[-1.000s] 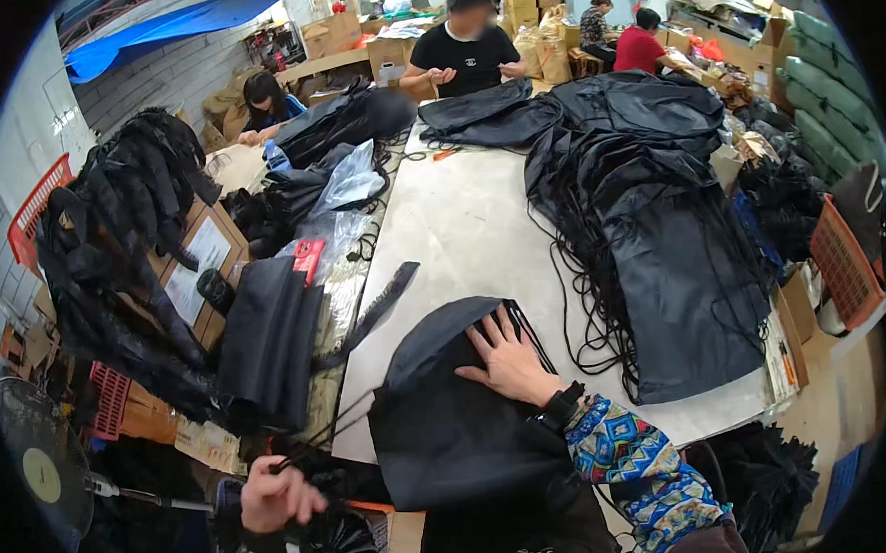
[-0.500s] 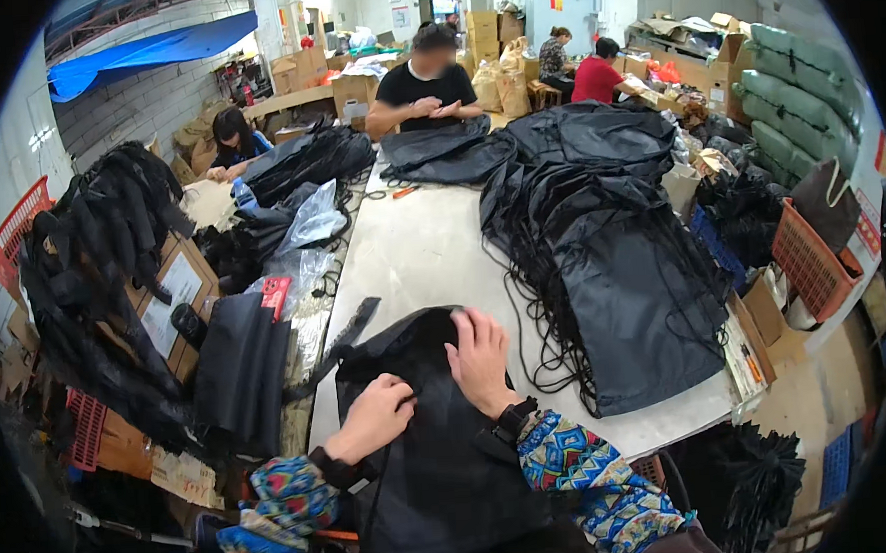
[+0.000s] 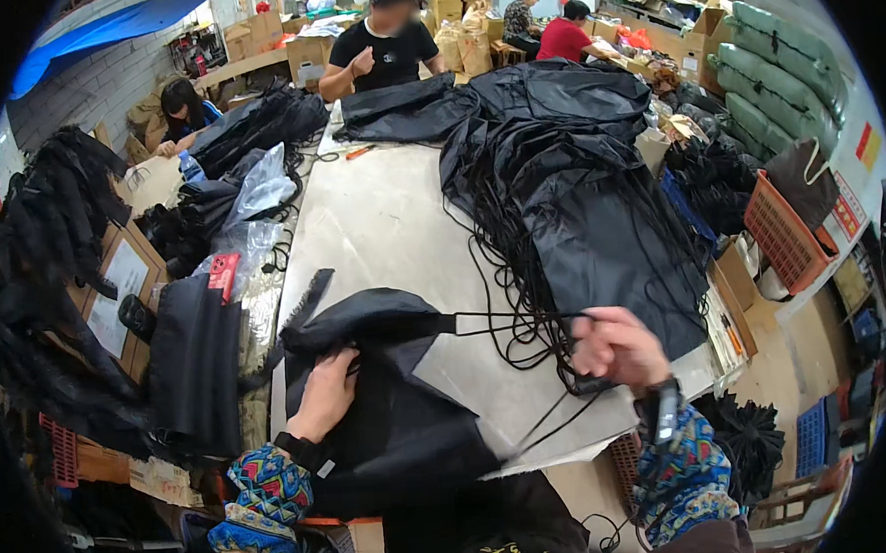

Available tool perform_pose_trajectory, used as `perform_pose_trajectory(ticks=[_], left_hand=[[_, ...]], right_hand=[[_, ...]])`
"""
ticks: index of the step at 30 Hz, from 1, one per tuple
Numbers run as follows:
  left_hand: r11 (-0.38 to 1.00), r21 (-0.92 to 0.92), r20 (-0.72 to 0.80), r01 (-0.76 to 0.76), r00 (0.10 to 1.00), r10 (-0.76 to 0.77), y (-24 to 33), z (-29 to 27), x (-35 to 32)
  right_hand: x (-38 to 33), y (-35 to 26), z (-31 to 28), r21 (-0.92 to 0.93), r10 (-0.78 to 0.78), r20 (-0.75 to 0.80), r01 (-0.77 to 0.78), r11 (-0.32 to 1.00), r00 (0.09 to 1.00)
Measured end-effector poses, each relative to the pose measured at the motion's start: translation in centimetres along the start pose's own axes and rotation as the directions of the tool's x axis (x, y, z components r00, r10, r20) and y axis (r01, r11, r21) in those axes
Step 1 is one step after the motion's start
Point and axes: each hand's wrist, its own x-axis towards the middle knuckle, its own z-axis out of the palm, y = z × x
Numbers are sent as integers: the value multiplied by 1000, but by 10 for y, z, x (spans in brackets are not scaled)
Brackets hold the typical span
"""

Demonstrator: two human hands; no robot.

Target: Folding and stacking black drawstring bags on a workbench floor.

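A black fabric bag [image 3: 389,399] lies at the near edge of the pale worktable [image 3: 390,219]. My left hand [image 3: 326,393] presses down on the bag's left part, fingers spread on the cloth. My right hand [image 3: 615,348] is closed around black drawstring cord [image 3: 510,318] that runs taut from the bag's top edge to my fist. More cord trails down from that hand past the table edge. Both forearms wear colourful patterned sleeves.
A big heap of black bags with loose cords [image 3: 579,189] covers the table's right side. Folded black fabric [image 3: 195,360] and plastic wrap [image 3: 258,196] lie left. An orange basket [image 3: 786,233] stands right. A person in black [image 3: 381,49] works at the far end, others behind.
My right hand left the bag, moved right and now pulls the cord out taut. My left hand came up from the lower left onto the bag. The bag is bunched at its top.
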Motion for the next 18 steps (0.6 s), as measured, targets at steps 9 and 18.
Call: perform_pose_trajectory(ticks=[9,18], left_hand=[[947,-319,-136,32,987,-79,1,-12,40],[985,-145,185,92,981,-64,6,-67,29]], right_hand=[[45,16,85,-543,349,324,-129,830,879],[104,111,31,-996,-54,58,62,68,997]])
